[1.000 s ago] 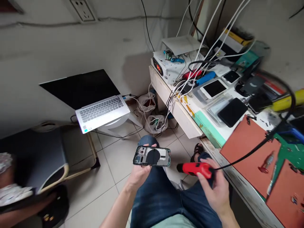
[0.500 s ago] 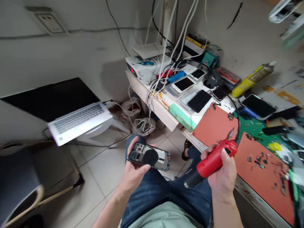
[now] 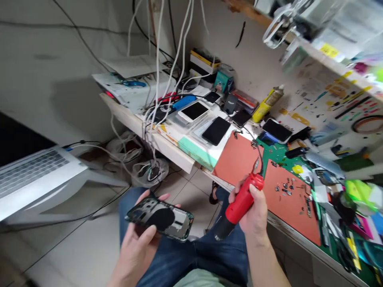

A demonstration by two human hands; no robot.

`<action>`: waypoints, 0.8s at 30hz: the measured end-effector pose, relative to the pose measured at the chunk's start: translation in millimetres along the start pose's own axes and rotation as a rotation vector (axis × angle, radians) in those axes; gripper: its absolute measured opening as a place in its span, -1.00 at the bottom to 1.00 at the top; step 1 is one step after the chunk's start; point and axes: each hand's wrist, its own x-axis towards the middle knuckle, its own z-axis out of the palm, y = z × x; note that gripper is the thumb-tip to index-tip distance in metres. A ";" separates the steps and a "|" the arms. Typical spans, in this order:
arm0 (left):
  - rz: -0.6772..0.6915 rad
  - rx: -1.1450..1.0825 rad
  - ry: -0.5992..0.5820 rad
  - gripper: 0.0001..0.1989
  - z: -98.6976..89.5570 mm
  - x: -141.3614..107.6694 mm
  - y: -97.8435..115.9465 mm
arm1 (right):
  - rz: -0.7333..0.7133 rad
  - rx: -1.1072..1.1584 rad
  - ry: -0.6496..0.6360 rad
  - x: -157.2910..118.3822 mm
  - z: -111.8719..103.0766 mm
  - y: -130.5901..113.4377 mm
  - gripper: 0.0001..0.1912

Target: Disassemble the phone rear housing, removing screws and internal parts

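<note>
My left hand [image 3: 139, 239] is closed around an opened phone housing [image 3: 178, 221], which shows a black round pad and metal parts inside. It is tilted above my lap. In my right hand [image 3: 254, 211] is a red and black heat gun [image 3: 240, 204], its dark nozzle pointing down and left, toward the phone housing but apart from it. Metal tweezers [image 3: 255, 164] seem to stick up beside the heat gun's top end. A black cable runs from that end back over the bench.
On the bench lie orange mats [image 3: 291, 207] with small loose parts, several phones including a black one [image 3: 216, 130], and a yellow spray can [image 3: 267, 104]. White cables [image 3: 158, 59] hang at the back. A laptop [image 3: 36, 171] stands left; a shelf [image 3: 326, 59] juts out upper right.
The view has swung to the right, so the bench shows more fully and the laptop is partly cut off. Both hands keep hold of the phone housing and heat gun; the housing tilts slightly differently.
</note>
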 end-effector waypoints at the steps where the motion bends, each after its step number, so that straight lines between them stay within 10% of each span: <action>1: -0.009 -0.008 -0.022 0.01 5.3 -0.5 0.7 | 0.007 0.009 0.010 -0.1 -0.9 -1.9 -0.69; 17: 0.006 -0.065 0.026 -0.22 25.9 8.8 -32.6 | -0.610 -0.109 0.061 -12.5 36.0 -43.0 -0.75; 24: 0.504 0.298 -0.280 -0.27 63.4 32.6 -13.9 | -0.737 -0.108 0.165 26.2 54.0 -86.0 -0.81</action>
